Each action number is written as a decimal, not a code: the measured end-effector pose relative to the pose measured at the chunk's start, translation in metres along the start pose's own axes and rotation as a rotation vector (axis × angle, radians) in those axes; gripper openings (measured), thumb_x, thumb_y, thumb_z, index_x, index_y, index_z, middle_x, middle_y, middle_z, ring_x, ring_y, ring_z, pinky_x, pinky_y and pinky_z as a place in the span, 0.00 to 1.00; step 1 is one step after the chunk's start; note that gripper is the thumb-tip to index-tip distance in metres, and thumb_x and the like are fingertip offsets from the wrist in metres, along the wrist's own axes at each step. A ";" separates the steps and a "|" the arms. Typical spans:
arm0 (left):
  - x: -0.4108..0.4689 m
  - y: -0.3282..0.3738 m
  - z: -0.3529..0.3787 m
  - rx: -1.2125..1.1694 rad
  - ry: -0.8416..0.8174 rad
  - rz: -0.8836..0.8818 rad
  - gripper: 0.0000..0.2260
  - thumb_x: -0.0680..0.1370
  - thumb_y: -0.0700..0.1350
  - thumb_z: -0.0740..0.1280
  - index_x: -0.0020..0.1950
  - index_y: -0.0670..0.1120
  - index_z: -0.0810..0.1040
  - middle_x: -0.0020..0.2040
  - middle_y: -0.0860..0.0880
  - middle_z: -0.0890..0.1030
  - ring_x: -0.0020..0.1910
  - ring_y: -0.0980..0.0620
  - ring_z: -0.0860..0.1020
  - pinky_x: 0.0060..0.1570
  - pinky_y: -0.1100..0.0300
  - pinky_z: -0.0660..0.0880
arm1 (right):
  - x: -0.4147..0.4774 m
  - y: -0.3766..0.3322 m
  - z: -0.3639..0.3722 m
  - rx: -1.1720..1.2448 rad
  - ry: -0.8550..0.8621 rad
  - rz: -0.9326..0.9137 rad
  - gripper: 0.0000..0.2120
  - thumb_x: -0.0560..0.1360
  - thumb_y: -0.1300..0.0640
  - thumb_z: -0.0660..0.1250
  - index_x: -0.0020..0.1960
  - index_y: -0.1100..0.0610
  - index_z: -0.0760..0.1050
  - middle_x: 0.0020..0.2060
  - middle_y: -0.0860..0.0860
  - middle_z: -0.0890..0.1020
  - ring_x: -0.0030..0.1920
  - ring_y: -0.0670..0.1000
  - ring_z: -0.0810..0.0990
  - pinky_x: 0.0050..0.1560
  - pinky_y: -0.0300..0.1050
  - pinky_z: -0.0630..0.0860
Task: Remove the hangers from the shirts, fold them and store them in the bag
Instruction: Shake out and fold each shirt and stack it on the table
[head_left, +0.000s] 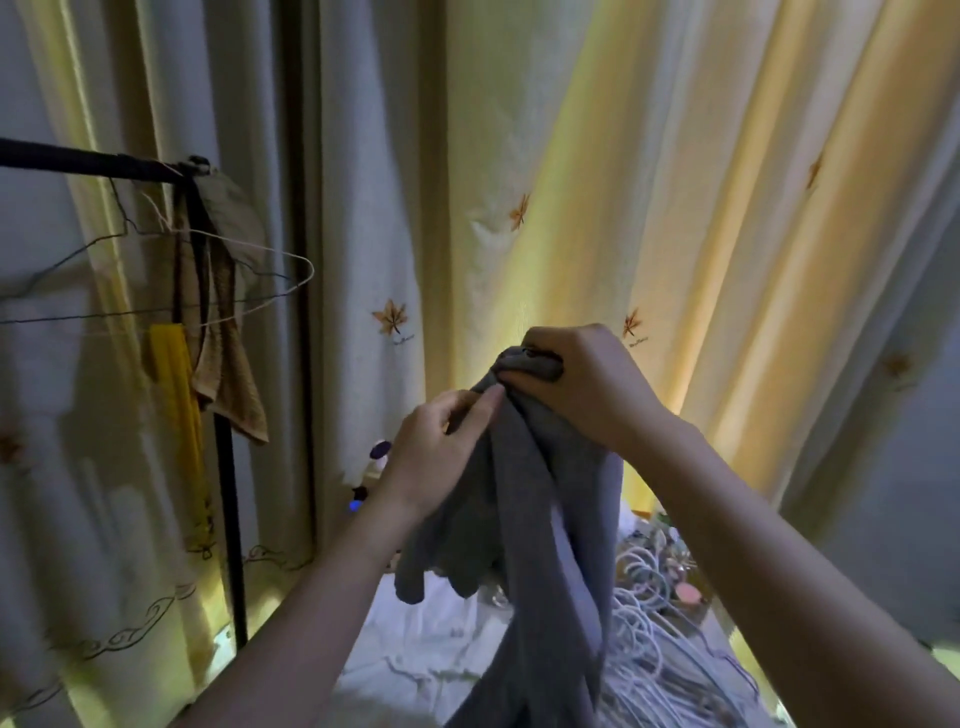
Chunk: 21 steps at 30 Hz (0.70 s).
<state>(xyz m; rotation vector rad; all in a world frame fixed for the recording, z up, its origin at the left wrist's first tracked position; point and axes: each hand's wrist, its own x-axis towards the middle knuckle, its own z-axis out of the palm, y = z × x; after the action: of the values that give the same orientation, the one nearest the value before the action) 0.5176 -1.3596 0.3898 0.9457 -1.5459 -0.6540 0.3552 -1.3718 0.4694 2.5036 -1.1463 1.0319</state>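
A grey shirt hangs bunched in the middle of the head view, held up in front of the curtains. My right hand grips its top, fingers curled over the gathered cloth. Just below and left of that, my left hand pinches a fold of the same shirt. No hanger shows inside the shirt; its top is hidden under my fingers. A heap of white wire hangers lies at the lower right, behind the shirt. No bag is in view.
A black clothes rail with its upright post stands at the left. Wire hangers, a brown towel and a yellow cloth hang from it. White cloth lies below. Pale leaf-print curtains close off the back.
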 end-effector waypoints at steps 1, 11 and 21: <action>0.004 0.006 0.001 -0.001 0.014 0.003 0.25 0.67 0.71 0.61 0.45 0.52 0.81 0.42 0.55 0.82 0.47 0.55 0.80 0.46 0.57 0.74 | 0.006 -0.003 -0.005 -0.031 0.003 -0.039 0.16 0.73 0.50 0.70 0.35 0.56 0.66 0.28 0.51 0.70 0.31 0.56 0.67 0.34 0.50 0.70; 0.022 -0.001 -0.002 0.084 0.014 0.034 0.05 0.74 0.44 0.66 0.47 0.50 0.80 0.41 0.54 0.82 0.42 0.56 0.80 0.41 0.64 0.75 | 0.027 0.014 -0.032 0.103 0.010 -0.040 0.13 0.74 0.50 0.70 0.36 0.57 0.77 0.29 0.54 0.77 0.34 0.53 0.75 0.39 0.48 0.72; -0.009 -0.058 -0.008 0.119 -0.460 -0.255 0.20 0.75 0.49 0.70 0.66 0.53 0.71 0.59 0.55 0.78 0.55 0.58 0.79 0.56 0.59 0.78 | 0.010 0.058 -0.053 0.334 -0.002 0.034 0.17 0.74 0.43 0.62 0.47 0.55 0.81 0.39 0.51 0.83 0.43 0.52 0.81 0.44 0.48 0.77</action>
<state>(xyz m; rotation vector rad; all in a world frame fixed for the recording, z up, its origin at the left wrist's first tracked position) 0.5379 -1.3815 0.3389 1.1492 -1.8996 -1.0232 0.2902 -1.3936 0.5091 2.7413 -1.0988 1.3282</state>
